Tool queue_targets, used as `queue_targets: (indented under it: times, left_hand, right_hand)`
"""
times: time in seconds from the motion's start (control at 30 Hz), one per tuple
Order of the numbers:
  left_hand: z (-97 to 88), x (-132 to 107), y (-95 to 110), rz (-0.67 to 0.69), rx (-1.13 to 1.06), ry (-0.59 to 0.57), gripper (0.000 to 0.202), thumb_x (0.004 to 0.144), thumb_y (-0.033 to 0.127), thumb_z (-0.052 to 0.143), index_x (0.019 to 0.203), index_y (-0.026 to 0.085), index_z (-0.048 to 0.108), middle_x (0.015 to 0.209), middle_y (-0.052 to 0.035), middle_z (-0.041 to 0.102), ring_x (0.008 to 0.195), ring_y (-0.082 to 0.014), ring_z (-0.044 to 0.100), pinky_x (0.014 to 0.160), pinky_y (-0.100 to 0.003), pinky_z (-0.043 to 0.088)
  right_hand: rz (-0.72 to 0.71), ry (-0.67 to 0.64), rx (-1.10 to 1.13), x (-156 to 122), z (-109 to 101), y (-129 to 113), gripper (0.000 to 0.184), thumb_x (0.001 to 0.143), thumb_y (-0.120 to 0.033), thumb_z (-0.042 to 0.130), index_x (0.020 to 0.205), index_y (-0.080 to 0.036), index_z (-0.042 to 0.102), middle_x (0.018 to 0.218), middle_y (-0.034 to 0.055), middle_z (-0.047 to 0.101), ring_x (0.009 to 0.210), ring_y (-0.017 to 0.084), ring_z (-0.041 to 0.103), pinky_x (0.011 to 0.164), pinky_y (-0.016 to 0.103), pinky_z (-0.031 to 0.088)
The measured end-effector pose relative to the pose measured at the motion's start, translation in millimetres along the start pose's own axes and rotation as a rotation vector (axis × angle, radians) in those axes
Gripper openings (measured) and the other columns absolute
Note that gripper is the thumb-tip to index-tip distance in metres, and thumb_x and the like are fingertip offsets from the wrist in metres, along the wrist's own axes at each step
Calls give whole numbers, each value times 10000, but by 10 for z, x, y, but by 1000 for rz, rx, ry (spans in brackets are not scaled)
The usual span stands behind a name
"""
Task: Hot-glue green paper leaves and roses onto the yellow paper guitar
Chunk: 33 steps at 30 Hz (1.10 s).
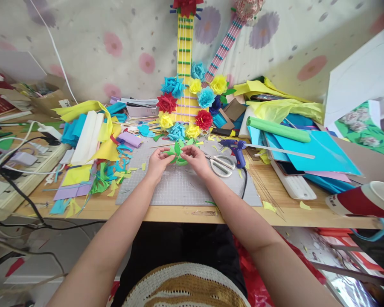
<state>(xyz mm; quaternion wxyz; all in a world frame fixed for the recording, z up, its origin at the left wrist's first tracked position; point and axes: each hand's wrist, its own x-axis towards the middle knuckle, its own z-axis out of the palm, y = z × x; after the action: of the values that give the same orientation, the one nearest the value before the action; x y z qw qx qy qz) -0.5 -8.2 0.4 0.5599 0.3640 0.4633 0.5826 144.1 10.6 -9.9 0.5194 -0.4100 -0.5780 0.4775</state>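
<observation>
Between both hands, above the grey cutting mat [169,192], is a green paper leaf sprig [178,150] with several leaflets. My left hand [159,163] pinches its left side between thumb and fingers. On the opposite side, my right hand [196,159] grips it the same way. Scissors [221,164] lie just right of my right hand, beside a blue hot glue gun [235,150] with a white glue stick in it. Behind the hands stands a yellow paper guitar [184,64] trimmed with red, blue and yellow paper flowers.
Crepe paper scraps and rolls [88,136] pile up at the left, near a power strip [38,170] with tangled cords. Blue sheets [320,151] and a green roll [278,129] are stacked at the right. A paper cup [365,199] lies tilted near the right edge. Thin wires [265,187] rest beside the mat.
</observation>
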Motion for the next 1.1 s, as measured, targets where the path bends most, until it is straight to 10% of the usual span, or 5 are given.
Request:
queue_targets:
  times: [0.77,1.1]
  left_hand:
    - [-10,28,-41,39,31,21,454,478,181,767,871,144,541,666,8,657,639,-129,625,675,-293,500]
    - [-50,72,-79,71,0,90,413,492,172,754,839,160,530,646,24,655,627,-114,627,629,-253,505]
  right_hand:
    - [73,3,-3,-9,-15,-36,298,636,-337,649,872,-200,531,702,-35,553,677,109,530,666,269,423]
    - [293,-265,-771,-229,-1105,-680,311,673,-502,634,709,-193,637,678,30,641,632,160,561,576,283,407]
